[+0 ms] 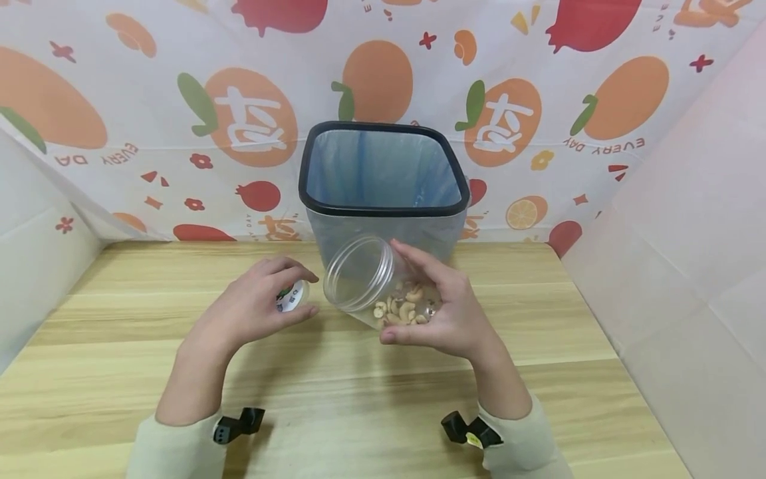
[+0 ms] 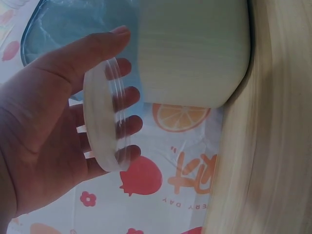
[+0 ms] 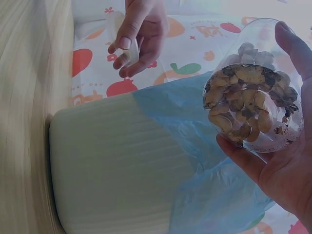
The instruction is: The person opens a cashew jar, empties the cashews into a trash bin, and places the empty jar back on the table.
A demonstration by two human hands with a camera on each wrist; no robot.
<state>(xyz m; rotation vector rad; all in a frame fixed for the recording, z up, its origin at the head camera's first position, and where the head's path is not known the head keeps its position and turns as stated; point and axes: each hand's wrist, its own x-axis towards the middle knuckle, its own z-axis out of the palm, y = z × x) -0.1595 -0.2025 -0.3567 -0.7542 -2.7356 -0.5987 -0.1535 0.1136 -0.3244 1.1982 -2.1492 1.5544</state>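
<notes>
My right hand (image 1: 445, 309) grips a clear plastic jar (image 1: 362, 273), tilted so its uncovered, threaded mouth faces left. Cashews (image 1: 403, 311) lie along the lower side of the jar; in the right wrist view they gather near its base, with dark bits among them. My left hand (image 1: 257, 299) holds a round lid (image 2: 105, 117) by its rim, between thumb and curled fingers. A printed label shows on the lid's top in the head view. Just behind the jar stands a trash bin (image 1: 385, 211) with a black rim.
A thin blue bag (image 3: 195, 122) lines the bin and hangs over its outside. Wood-grain tabletop (image 1: 335, 406) lies under both hands. Behind the bin hangs a fruit-print cloth (image 1: 239, 40), and a pale wall panel (image 1: 688, 266) borders the right side.
</notes>
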